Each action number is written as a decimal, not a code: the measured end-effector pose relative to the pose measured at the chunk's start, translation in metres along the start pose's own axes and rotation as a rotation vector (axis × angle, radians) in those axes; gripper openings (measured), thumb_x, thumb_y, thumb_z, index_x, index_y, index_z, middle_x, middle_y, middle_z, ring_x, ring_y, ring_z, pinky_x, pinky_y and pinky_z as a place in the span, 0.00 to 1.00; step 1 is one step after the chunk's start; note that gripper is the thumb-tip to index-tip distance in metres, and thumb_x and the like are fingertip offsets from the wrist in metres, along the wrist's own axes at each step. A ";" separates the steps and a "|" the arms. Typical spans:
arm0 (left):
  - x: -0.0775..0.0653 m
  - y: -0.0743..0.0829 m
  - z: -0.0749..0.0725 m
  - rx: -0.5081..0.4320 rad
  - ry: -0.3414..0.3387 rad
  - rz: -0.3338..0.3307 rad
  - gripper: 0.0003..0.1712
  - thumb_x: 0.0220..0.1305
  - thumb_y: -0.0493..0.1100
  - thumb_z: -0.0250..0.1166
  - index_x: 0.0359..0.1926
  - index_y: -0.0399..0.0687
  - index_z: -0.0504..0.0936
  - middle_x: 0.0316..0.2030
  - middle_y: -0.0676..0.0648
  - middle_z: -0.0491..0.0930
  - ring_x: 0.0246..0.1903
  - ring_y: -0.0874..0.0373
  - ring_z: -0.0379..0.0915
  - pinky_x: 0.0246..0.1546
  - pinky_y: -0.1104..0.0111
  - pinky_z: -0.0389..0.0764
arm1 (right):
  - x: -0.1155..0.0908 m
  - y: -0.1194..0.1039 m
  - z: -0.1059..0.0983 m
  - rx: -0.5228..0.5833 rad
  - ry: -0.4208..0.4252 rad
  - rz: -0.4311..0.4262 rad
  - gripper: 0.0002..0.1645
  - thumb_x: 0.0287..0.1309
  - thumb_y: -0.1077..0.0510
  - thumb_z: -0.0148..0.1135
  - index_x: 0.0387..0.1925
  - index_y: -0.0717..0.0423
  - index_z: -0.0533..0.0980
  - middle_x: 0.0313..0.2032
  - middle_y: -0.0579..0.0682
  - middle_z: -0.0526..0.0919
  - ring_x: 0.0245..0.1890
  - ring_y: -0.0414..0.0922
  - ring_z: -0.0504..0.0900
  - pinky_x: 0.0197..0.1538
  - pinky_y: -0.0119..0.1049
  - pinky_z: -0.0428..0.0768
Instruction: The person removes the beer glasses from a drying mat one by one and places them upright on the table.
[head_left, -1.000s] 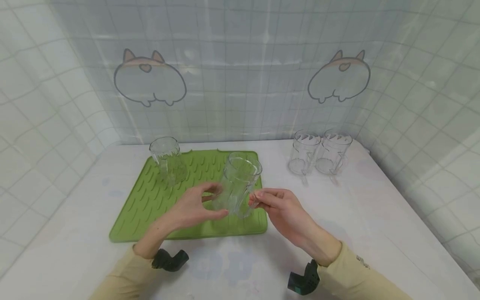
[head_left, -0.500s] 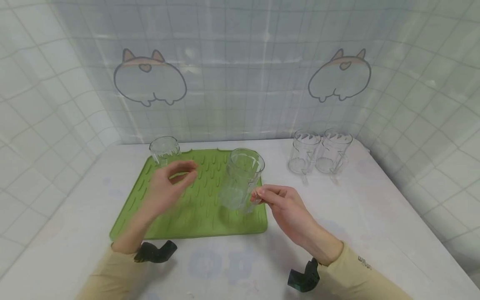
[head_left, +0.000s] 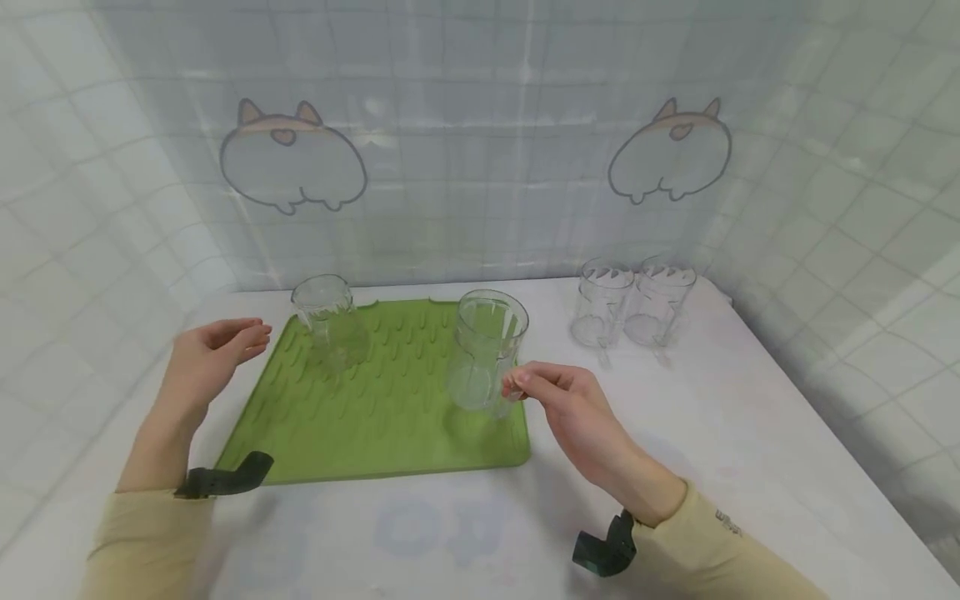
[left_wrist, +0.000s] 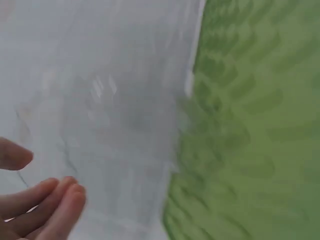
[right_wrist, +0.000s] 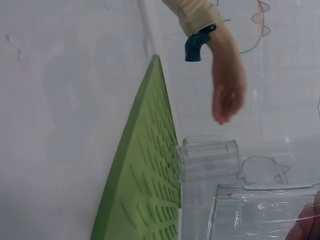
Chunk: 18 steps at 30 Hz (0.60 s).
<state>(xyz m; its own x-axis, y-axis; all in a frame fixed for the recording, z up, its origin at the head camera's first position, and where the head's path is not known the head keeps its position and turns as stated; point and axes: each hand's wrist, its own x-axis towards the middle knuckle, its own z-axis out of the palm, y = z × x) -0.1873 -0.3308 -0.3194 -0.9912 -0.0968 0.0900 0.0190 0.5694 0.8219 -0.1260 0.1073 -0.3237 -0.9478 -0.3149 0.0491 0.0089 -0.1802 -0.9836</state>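
My right hand (head_left: 581, 421) pinches the handle of a clear glass mug (head_left: 486, 354) over the right part of a green ridged mat (head_left: 360, 454). In the right wrist view, this glass mug (right_wrist: 260, 212) seems to hang a little off the mat, its rim towards the fingers. Out past the mat's left side is my left hand (head_left: 206, 362), raised and holding nothing, with loosely bent fingers. The left wrist view shows its thumb apart from the fingers (left_wrist: 60, 205). Upright on the mat's back left stands a second glass mug (head_left: 330, 321).
Two more glass mugs, a nearer-to-centre mug (head_left: 600, 304) and an outer mug (head_left: 660, 304), stand side by side at the back right of the white table (head_left: 637, 392). A tile-patterned curtain (head_left: 480, 167) with cartoon drawings hangs behind and along both sides.
My left hand has left the held mug and swung far left, past the mat's edge. The right hand keeps the handle; the mug has shifted slightly away and tilts less.
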 end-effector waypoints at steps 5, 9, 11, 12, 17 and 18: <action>0.012 -0.045 -0.012 0.104 -0.158 -0.109 0.42 0.77 0.58 0.48 0.72 0.25 0.57 0.65 0.30 0.69 0.37 0.88 0.68 0.42 0.81 0.82 | 0.002 -0.001 -0.002 -0.048 0.011 -0.022 0.14 0.70 0.57 0.58 0.43 0.66 0.80 0.35 0.45 0.83 0.45 0.47 0.78 0.67 0.45 0.66; 0.016 -0.071 -0.018 0.085 -0.204 -0.150 0.44 0.77 0.57 0.48 0.72 0.22 0.53 0.70 0.22 0.56 0.37 0.89 0.66 0.41 0.84 0.79 | -0.001 -0.001 -0.007 -0.097 0.028 -0.013 0.13 0.69 0.56 0.59 0.42 0.64 0.81 0.35 0.45 0.82 0.47 0.48 0.77 0.65 0.44 0.67; 0.015 -0.083 -0.020 0.061 -0.201 -0.159 0.44 0.76 0.58 0.51 0.72 0.22 0.54 0.64 0.33 0.71 0.38 0.89 0.67 0.42 0.85 0.79 | -0.005 0.000 -0.010 -0.111 0.033 0.000 0.13 0.69 0.55 0.60 0.41 0.64 0.81 0.35 0.46 0.82 0.47 0.49 0.76 0.65 0.45 0.68; 0.014 -0.089 -0.021 0.059 -0.199 -0.163 0.44 0.76 0.58 0.52 0.72 0.23 0.54 0.61 0.43 0.75 0.39 0.90 0.65 0.44 0.84 0.78 | -0.008 0.001 -0.011 -0.122 0.039 0.007 0.13 0.69 0.54 0.60 0.41 0.63 0.81 0.35 0.46 0.82 0.47 0.49 0.76 0.65 0.44 0.68; 0.013 -0.114 -0.017 -0.029 -0.191 -0.107 0.41 0.72 0.54 0.61 0.72 0.30 0.61 0.45 0.79 0.73 0.45 0.89 0.66 0.45 0.89 0.73 | -0.020 0.004 -0.022 -0.180 0.065 -0.001 0.19 0.69 0.52 0.60 0.43 0.68 0.80 0.36 0.46 0.82 0.47 0.49 0.77 0.64 0.42 0.69; 0.014 -0.117 -0.015 -0.054 -0.199 -0.087 0.40 0.71 0.52 0.63 0.72 0.31 0.62 0.46 0.79 0.74 0.46 0.89 0.67 0.46 0.89 0.72 | -0.022 0.005 -0.024 -0.191 0.074 -0.005 0.19 0.69 0.52 0.60 0.43 0.68 0.80 0.36 0.46 0.82 0.47 0.48 0.77 0.63 0.41 0.70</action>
<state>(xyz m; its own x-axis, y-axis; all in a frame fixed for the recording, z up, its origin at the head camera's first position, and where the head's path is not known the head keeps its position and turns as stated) -0.2015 -0.4114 -0.4061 -0.9956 0.0221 -0.0907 -0.0660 0.5211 0.8510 -0.1127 0.1360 -0.3337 -0.9685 -0.2442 0.0477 -0.0493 0.0006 -0.9988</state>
